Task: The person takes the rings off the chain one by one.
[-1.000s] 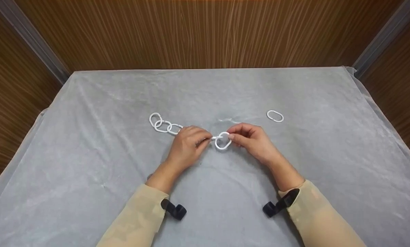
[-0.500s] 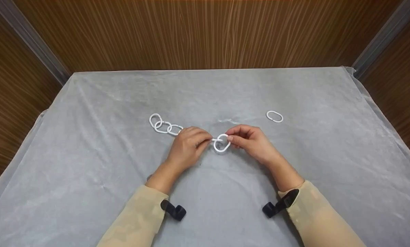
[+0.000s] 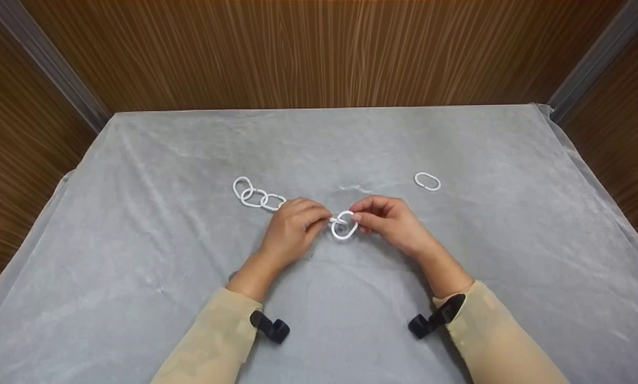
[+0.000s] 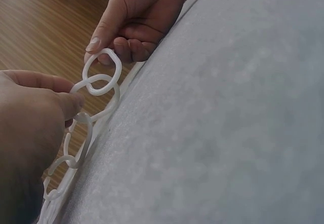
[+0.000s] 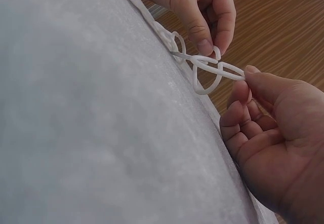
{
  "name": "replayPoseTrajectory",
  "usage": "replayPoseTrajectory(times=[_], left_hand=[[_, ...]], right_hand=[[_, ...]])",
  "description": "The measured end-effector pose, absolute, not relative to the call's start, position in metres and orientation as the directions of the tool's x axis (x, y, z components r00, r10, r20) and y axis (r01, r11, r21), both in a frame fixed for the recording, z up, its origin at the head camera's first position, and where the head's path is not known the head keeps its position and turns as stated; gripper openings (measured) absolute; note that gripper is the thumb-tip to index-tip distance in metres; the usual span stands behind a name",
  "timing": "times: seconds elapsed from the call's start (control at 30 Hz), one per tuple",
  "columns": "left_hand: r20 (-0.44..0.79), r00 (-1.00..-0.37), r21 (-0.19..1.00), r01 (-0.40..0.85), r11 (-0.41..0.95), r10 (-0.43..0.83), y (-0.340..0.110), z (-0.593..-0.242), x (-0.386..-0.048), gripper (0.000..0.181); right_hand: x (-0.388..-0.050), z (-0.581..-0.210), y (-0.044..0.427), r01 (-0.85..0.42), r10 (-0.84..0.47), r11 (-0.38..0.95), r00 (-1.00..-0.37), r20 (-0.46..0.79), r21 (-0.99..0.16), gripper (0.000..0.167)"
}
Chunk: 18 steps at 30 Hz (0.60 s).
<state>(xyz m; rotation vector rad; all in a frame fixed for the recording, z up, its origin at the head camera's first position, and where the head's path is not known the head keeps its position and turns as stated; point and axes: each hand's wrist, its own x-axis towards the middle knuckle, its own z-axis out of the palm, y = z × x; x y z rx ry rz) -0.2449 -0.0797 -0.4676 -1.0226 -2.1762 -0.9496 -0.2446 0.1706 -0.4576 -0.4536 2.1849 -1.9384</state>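
In the head view my left hand [image 3: 296, 226] pinches a white plastic chain link between thumb and fingertips. More joined white links, a short chain [image 3: 252, 206], trail from under that hand to the left along the cloth. My right hand [image 3: 388, 218] pinches the edge of an oval white link [image 3: 342, 238]. This oval crosses the link in my left hand, and the left wrist view shows the oval link [image 4: 120, 71] looped with it. Seen from the right wrist, the oval link [image 5: 230, 74] lies nearly edge-on. My left fingers hide part of the chain.
A loose oval white link [image 3: 429, 175] lies on the grey cloth [image 3: 319, 320] beyond my right hand, to the right. Wood-grain panels [image 3: 319, 53] stand behind the table and at both sides.
The oval link in my right hand has dropped slightly toward me and to the left, the hand moving with it. My left hand has stayed almost still, its grip unchanged.
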Motion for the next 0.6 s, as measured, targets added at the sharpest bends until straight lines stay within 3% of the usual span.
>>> replayPoseTrajectory(times=[0.6], left_hand=[[0.718,-0.551,0.361,0.818,0.449,0.426,-0.0792,-0.4685,-0.2459,0.008]], right_hand=[[-0.2445,-0.4570,0.1709,-0.066,-0.353,0.091,-0.935,0.030,-0.994,0.021]])
